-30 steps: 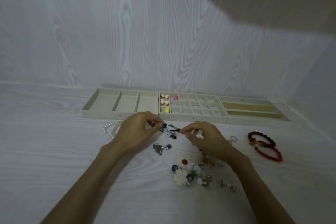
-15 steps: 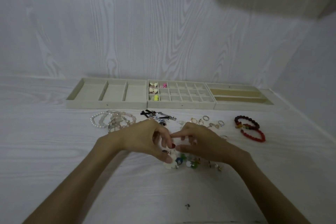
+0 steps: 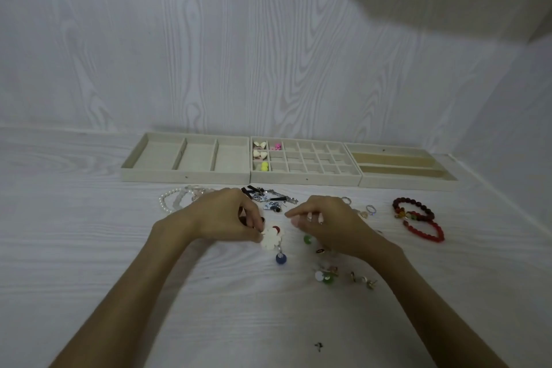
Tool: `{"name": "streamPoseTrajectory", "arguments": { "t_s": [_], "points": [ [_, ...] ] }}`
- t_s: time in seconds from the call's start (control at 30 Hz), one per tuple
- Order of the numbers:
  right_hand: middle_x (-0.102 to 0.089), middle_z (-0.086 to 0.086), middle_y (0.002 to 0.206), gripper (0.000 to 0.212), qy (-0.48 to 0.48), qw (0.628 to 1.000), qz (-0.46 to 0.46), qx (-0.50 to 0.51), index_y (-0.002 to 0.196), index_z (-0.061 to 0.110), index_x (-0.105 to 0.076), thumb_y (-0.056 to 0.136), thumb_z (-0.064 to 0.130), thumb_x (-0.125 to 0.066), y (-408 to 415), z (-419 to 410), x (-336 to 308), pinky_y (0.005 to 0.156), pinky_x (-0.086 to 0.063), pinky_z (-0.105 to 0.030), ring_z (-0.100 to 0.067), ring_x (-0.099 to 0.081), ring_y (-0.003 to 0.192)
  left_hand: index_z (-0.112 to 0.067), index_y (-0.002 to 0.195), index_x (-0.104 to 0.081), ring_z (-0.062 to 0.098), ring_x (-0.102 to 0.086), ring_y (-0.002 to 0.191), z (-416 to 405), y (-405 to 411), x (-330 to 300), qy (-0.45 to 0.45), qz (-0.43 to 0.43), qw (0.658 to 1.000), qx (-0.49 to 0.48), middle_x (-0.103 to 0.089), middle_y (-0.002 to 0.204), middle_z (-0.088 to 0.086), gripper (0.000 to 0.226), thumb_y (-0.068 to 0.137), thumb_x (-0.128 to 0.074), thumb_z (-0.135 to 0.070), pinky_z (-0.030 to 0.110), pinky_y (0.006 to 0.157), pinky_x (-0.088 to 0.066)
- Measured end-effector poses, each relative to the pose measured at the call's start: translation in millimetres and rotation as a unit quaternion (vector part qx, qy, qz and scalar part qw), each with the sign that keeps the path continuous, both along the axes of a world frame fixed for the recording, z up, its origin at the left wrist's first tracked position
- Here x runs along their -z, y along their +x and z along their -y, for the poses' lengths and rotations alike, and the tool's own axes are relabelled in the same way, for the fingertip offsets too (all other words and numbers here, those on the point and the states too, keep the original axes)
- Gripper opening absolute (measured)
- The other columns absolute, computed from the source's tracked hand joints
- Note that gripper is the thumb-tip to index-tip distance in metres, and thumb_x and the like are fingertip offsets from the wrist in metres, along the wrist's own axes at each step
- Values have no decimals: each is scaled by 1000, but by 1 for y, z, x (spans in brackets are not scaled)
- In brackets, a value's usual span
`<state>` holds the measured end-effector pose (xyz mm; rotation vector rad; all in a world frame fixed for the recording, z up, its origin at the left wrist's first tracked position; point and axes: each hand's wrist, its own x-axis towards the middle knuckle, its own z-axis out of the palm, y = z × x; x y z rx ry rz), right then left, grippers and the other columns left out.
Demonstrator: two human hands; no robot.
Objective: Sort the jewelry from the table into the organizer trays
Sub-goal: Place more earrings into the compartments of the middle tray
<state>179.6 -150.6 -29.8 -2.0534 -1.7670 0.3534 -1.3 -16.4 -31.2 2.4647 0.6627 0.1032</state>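
Observation:
My left hand (image 3: 227,215) pinches the edge of a white flower-shaped piece (image 3: 270,237) lying on the table, with a dark red piece just above it. My right hand (image 3: 325,224) hovers a little to the right, fingers curled and thumb close to the index tip; whether anything sits between them is not visible. A blue bead earring (image 3: 281,258) and a green bead (image 3: 307,239) lie between my hands. Three beige trays stand at the back: a three-compartment tray (image 3: 185,178), a grid tray (image 3: 304,181) holding white hearts (image 3: 260,145), a pink piece and a yellow piece, and a long-slot tray (image 3: 409,184).
Pearl bracelets (image 3: 170,200) lie behind my left hand, black bow clips (image 3: 260,194) near the grid tray, rings (image 3: 370,209) and red bead bracelets (image 3: 418,218) to the right. Several small earrings (image 3: 328,276) lie under my right forearm. A tiny dark piece (image 3: 319,346) sits near the front.
Both hands came from the black clips to the pile in front. My right hand has since drawn away to the right; the left stays at the white flower piece.

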Motion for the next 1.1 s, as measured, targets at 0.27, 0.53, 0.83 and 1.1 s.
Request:
{"name": "streamPoseTrajectory", "arguments": {
  "t_s": [0.27,0.53,0.83,1.1],
  "points": [
    [-48,6,111,36,-57,995,62,-62,126,38,-56,90,41,-57,-19,-9,5,83,-34,-27,-10,-41,101,-39,81,-72,-8,-49,64,-8,-4,-1,58,53,993,-83,-62,77,-16,16,74,-71,-25,16,52,-30],
    [-54,17,90,9,-34,999,2,-25,91,25,-69,83,30,-69,-18,-8,-3,64,-31,-11,6,-44,75,-45,76,-69,4,-58,75,-8,-1,-2,-6,129,988,-88,-67,97,-18,23,78,-70,-22,33,74,-52],
    [-66,11,78,25,6,999,-15,34,91,29,-71,76,49,-71,-45,-26,-6,55,-35,-18,0,-52,62,-45,74,-70,6,-61,74,-20,-14,-7,-7,60,995,-81,-71,89,-12,20,72,-78,-26,37,74,-56],
    [-73,4,82,14,9,994,-86,68,92,19,-77,83,28,-71,-58,-40,-4,62,-51,-21,-10,-64,72,-27,96,-72,4,-67,91,-26,-21,-11,-109,140,979,-104,-72,95,-11,30,85,-62,-2,36,89,-54]
  ]
}}
